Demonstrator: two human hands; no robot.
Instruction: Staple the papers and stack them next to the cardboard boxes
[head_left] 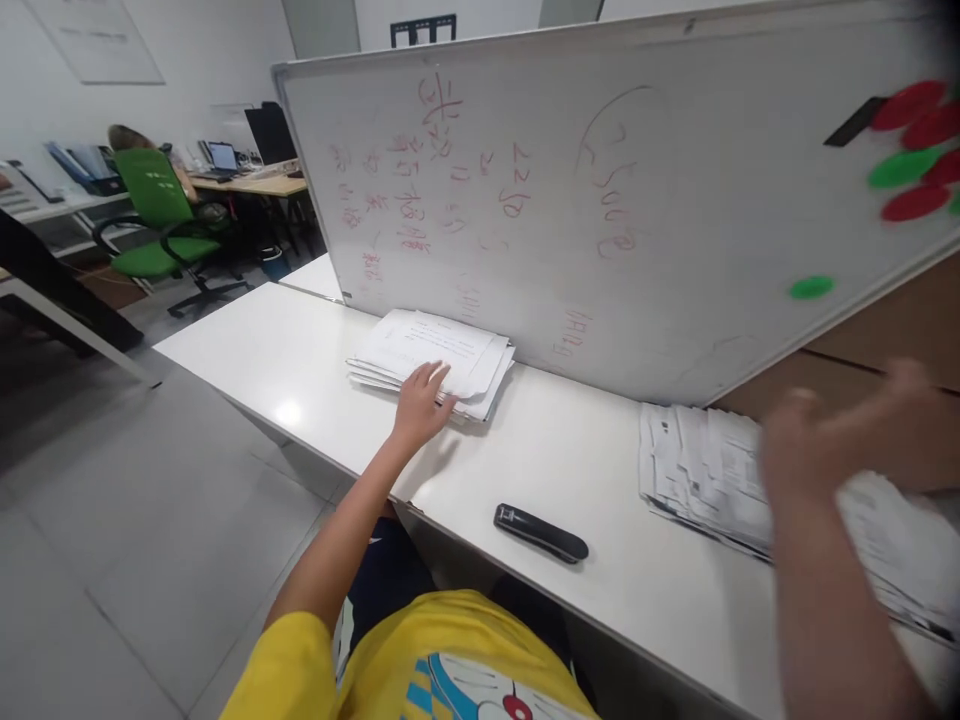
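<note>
A stack of papers (465, 350) lies on the white table, close to the foot of the whiteboard. My left hand (424, 405) rests at the near edge of that stack, fingers spread, gripping nothing. My right hand (840, 430) is raised above a second, wider spread of papers (705, 465) at the right; it is smeared by motion, with the thumb and fingers apart and nothing seen in it. Between the two paper piles, near the front edge of the table, lies a black stapler (541, 533).
A whiteboard (525, 230) with red writing leans along the back of the white table (262, 350). Round red and green magnets (904, 165) stick to its right end. Farther left, a person sits at a desk by a green chair (157, 210).
</note>
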